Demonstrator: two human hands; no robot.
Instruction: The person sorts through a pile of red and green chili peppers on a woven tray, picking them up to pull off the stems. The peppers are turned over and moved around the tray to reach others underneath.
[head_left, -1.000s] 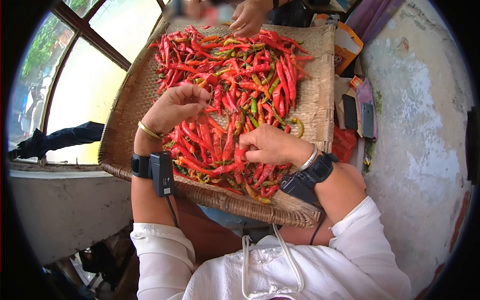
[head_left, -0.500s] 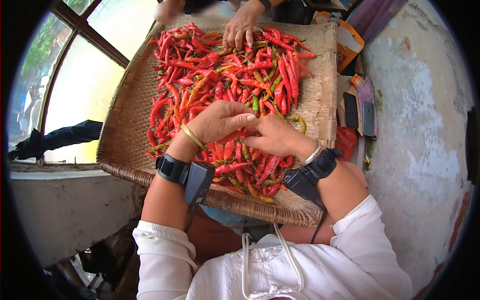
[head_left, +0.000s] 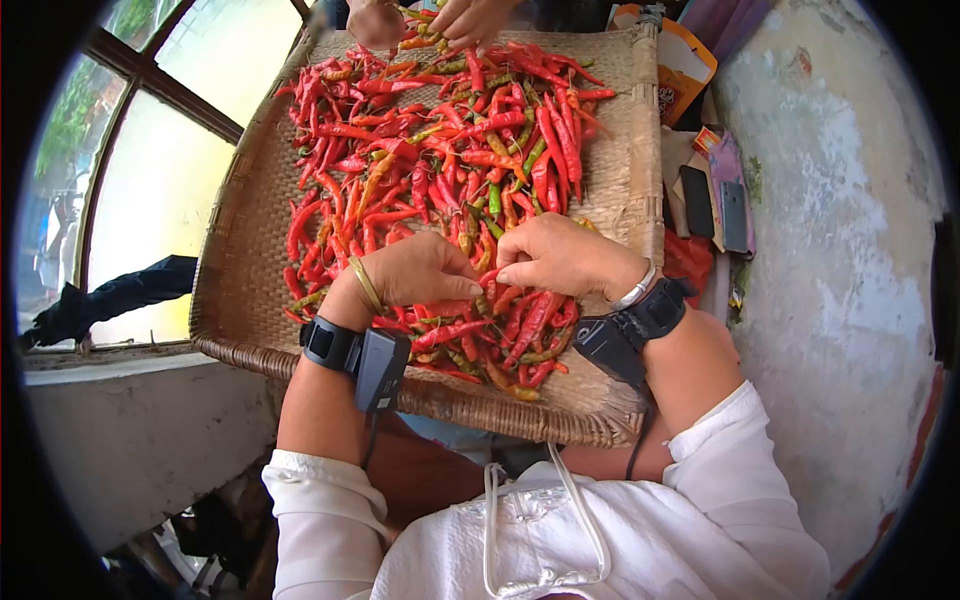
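A woven tray [head_left: 245, 260] bears a spread of chillies [head_left: 420, 186]. Above them, the left hand [head_left: 415, 270] curls, its grip impossible to tell, near the right hand [head_left: 565, 258], whose thumb and fingers pinch a red chilli [head_left: 488, 277] between the two.

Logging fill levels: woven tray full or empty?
Partly full: peppers, mostly red, heap across the middle of the woven tray, while bare weave shows along its sides.
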